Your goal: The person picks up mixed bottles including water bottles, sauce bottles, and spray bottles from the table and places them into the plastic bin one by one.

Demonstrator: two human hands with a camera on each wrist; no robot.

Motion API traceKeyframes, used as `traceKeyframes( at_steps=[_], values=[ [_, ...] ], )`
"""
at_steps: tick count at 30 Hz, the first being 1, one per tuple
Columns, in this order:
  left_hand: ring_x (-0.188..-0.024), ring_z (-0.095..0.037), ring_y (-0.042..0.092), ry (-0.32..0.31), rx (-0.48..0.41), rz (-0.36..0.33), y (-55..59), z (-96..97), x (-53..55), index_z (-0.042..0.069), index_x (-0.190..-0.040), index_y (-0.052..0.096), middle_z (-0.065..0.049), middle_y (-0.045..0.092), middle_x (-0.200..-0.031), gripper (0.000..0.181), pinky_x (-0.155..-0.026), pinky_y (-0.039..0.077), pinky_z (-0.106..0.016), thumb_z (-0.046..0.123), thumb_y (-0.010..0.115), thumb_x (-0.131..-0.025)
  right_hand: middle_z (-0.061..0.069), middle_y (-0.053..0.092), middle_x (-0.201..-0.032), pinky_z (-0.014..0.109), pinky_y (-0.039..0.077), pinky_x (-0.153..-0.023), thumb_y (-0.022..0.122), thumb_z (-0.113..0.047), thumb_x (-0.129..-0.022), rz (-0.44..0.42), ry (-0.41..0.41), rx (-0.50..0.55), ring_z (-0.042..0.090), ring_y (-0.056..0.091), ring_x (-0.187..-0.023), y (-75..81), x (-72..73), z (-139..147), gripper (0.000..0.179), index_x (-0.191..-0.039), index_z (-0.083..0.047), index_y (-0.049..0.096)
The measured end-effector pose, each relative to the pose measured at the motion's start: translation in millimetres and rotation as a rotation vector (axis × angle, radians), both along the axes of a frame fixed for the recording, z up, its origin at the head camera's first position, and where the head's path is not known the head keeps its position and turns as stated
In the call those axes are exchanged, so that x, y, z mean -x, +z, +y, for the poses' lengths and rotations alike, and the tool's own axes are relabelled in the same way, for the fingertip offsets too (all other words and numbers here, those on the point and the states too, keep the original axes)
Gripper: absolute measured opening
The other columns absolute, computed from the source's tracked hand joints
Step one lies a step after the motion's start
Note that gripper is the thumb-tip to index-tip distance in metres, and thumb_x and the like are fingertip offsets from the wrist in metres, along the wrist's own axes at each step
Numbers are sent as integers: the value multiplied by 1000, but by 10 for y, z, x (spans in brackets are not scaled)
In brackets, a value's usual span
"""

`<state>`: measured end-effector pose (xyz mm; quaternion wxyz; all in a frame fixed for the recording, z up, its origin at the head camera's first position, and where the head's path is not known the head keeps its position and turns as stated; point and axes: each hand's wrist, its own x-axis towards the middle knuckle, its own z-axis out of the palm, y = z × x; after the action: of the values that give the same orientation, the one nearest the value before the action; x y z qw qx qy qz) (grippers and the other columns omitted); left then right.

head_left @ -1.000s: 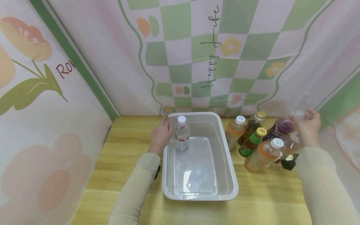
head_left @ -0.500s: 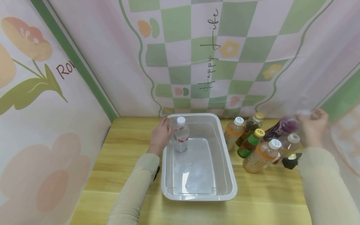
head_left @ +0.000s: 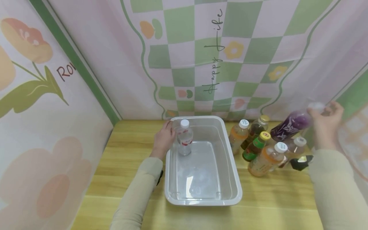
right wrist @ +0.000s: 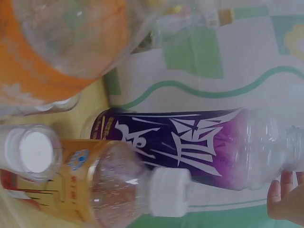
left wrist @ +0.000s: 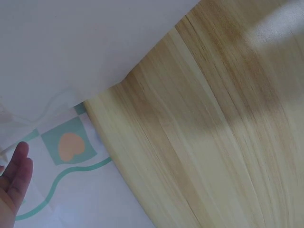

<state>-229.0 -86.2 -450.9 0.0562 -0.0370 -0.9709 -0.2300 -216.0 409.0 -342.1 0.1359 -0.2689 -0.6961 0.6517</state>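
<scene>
In the head view my right hand [head_left: 328,123] grips a purple-labelled drink bottle [head_left: 293,124] at its white-capped top. The bottle leans, its base toward the left. In the right wrist view this purple bottle [right wrist: 190,145] spans the middle, with my fingertips [right wrist: 280,192] at its neck. My left hand [head_left: 164,138] holds the left rim of a grey-white plastic basin [head_left: 202,202] near the far corner. In the left wrist view two fingers [left wrist: 19,178] show; the others are out of sight. Inside the basin a clear bottle [head_left: 185,140] with a white cap stands upright.
Right of the basin stand two orange-labelled bottles [head_left: 263,163], a green-labelled bottle [head_left: 254,148], a gold-capped bottle [head_left: 256,131] and a pale-capped bottle [head_left: 296,146]. A black object [head_left: 300,163] lies beside them. A patterned cloth wall [head_left: 184,57] rises behind the wooden table [head_left: 132,140].
My right hand has moved right and up. The purple bottle has come up with it, still leaning, and more of its label shows. My left hand and the basin stay nearly where they were.
</scene>
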Motion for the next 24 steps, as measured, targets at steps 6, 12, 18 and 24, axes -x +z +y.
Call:
traceKeyframes(
  at_steps=[6,12,18,24],
  values=[
    [-103,-27,64,2,-6,6,0,-2,-2,8,-141,45,-7,44,-149,46,-77,58,-38,24,41,-98,-21,40,-116,0,42,-76,77,-14,-77,155,-47,59,-5,39,-103,173,29,-123,80,-139,-34,30],
    [-106,-27,64,1,-17,-3,-12,-7,4,8,-142,43,-7,42,-150,47,-79,58,-37,24,40,-99,-15,42,-115,3,48,-74,80,-5,-72,293,-34,169,-2,44,-101,366,31,-210,81,-134,-31,35],
    [-107,-28,64,6,-20,-1,-16,-2,9,9,-142,44,-8,43,-149,46,-76,58,-38,24,40,-99,-10,46,-113,7,52,-74,74,10,-73,432,-61,310,2,49,-100,546,63,-265,74,-129,-26,40],
    [-117,-28,60,5,-17,-7,-17,1,5,9,-142,44,-6,43,-150,46,-80,58,-41,24,40,-99,-7,46,-117,10,54,-77,69,15,-74,515,-83,390,3,51,-104,786,13,-361,71,-127,-25,43]
  ],
)
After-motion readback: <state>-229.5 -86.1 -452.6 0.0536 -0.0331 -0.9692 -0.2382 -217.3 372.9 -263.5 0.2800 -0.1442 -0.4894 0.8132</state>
